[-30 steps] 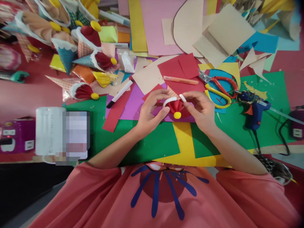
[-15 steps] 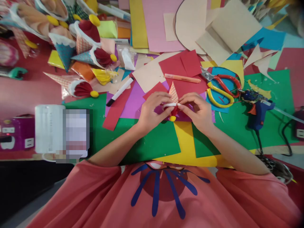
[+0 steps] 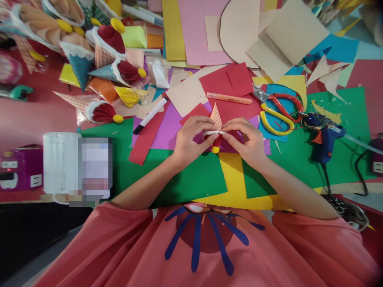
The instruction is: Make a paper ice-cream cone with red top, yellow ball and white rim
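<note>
Between my hands is a small paper ice-cream cone (image 3: 216, 116), orange-and-white checked, its tip pointing away from me. Red filling and a yellow ball (image 3: 215, 150) show at its near end. A thin white clay-like strip (image 3: 211, 132) runs across the cone's rim. My left hand (image 3: 191, 140) is closed, pinching the strip's left part between thumb and forefinger. My right hand (image 3: 248, 141) is closed too, its thumb and fingertips pressed together at the strip's right end, against the cone. The fingers partly cover the rim and the red filling.
Finished cones (image 3: 103, 111) and clay packets crowd the back left. Scissors (image 3: 281, 107) and a blue glue gun (image 3: 326, 141) with a cord lie to the right. A black-and-white marker (image 3: 150, 115) and paper sheets surround my hands; a phone (image 3: 95, 167) lies left.
Both hands and the cone have shifted very slightly left. My right fingertips have closed in on the white strip's right end; the grip otherwise looks the same.
</note>
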A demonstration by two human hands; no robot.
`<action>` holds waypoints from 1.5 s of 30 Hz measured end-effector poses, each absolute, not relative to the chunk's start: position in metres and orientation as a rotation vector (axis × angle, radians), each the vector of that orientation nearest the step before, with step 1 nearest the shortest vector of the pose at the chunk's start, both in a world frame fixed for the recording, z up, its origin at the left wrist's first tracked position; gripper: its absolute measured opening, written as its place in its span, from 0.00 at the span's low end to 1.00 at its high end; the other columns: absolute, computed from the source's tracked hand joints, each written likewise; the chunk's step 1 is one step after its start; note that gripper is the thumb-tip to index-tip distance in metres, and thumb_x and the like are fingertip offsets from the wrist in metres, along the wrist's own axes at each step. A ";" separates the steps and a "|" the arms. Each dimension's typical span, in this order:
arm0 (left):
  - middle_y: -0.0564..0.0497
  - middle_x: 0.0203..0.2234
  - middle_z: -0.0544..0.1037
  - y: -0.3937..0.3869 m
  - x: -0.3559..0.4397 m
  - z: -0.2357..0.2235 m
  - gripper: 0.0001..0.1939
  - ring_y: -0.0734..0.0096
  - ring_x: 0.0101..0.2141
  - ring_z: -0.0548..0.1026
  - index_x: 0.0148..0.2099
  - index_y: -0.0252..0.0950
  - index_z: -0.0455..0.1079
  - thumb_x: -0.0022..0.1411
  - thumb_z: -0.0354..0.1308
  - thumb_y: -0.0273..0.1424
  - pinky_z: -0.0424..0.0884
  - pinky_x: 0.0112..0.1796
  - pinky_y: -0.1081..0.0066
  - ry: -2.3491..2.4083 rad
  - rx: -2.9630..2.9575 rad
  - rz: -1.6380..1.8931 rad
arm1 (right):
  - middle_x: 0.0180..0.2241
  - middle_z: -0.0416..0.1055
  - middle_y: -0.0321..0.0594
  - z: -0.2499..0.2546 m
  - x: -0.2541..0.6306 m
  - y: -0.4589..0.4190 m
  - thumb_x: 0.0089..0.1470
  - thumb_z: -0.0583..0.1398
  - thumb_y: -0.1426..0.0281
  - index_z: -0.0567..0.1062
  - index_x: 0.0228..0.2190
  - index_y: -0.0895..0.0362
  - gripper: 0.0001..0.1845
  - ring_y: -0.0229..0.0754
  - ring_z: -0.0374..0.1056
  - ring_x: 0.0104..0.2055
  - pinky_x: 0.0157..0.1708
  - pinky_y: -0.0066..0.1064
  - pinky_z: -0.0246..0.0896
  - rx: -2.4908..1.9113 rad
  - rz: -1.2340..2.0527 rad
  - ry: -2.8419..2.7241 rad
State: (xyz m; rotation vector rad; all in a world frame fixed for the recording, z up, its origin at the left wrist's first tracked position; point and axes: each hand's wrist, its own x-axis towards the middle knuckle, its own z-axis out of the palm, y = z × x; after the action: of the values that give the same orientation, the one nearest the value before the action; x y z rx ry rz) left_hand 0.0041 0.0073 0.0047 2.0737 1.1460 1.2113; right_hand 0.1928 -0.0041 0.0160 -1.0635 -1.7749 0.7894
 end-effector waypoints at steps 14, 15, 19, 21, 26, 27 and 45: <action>0.51 0.35 0.81 0.007 0.004 0.004 0.05 0.73 0.39 0.79 0.37 0.39 0.77 0.63 0.61 0.34 0.75 0.41 0.70 1.134 2.022 1.240 | 0.35 0.76 0.38 0.019 0.190 -0.004 0.59 0.61 0.68 0.76 0.33 0.52 0.03 0.41 0.72 0.41 0.43 0.38 0.68 -1.114 0.835 -1.741; 0.52 0.35 0.81 0.007 0.005 0.003 0.05 0.73 0.38 0.79 0.37 0.39 0.77 0.63 0.62 0.34 0.75 0.41 0.71 1.142 2.034 1.243 | 0.35 0.76 0.38 0.019 0.189 -0.004 0.58 0.62 0.68 0.76 0.33 0.52 0.03 0.41 0.72 0.41 0.43 0.38 0.68 -1.111 0.833 -1.739; 0.52 0.35 0.81 0.007 0.006 0.002 0.05 0.75 0.37 0.79 0.37 0.39 0.77 0.62 0.62 0.34 0.75 0.39 0.73 1.137 2.063 1.269 | 0.34 0.75 0.38 0.018 0.189 -0.003 0.58 0.62 0.69 0.76 0.32 0.53 0.03 0.41 0.71 0.40 0.43 0.38 0.68 -1.111 0.818 -1.741; 0.52 0.35 0.81 0.007 0.006 0.002 0.04 0.74 0.38 0.79 0.37 0.39 0.77 0.62 0.63 0.33 0.75 0.40 0.73 1.134 2.059 1.274 | 0.34 0.75 0.38 0.018 0.189 -0.003 0.58 0.61 0.70 0.76 0.31 0.52 0.03 0.41 0.71 0.40 0.42 0.38 0.68 -1.120 0.816 -1.747; 0.52 0.35 0.81 0.006 0.007 0.002 0.04 0.73 0.38 0.79 0.37 0.39 0.77 0.62 0.63 0.33 0.76 0.41 0.70 1.150 2.065 1.262 | 0.34 0.75 0.38 0.017 0.187 -0.003 0.58 0.61 0.70 0.75 0.31 0.52 0.03 0.41 0.71 0.40 0.42 0.38 0.68 -1.110 0.800 -1.748; 0.52 0.34 0.81 0.006 0.007 0.002 0.04 0.73 0.38 0.79 0.37 0.39 0.76 0.62 0.62 0.33 0.75 0.41 0.71 1.149 2.065 1.265 | 0.34 0.75 0.38 0.017 0.187 -0.003 0.58 0.61 0.69 0.75 0.31 0.52 0.03 0.41 0.72 0.40 0.42 0.38 0.68 -1.109 0.787 -1.753; 0.52 0.34 0.82 0.007 0.005 0.002 0.07 0.73 0.37 0.79 0.36 0.40 0.76 0.64 0.60 0.36 0.76 0.40 0.71 1.179 2.088 1.237 | 0.35 0.76 0.38 0.016 0.191 -0.001 0.59 0.61 0.67 0.76 0.31 0.52 0.04 0.42 0.72 0.41 0.44 0.39 0.69 -1.121 0.836 -1.762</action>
State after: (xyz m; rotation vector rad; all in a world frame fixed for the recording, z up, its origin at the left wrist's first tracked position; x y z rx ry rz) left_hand 0.0053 0.0072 0.0024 2.0882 1.1792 1.2367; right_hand 0.1912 -0.0010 0.0162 -1.1207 -1.7624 0.8358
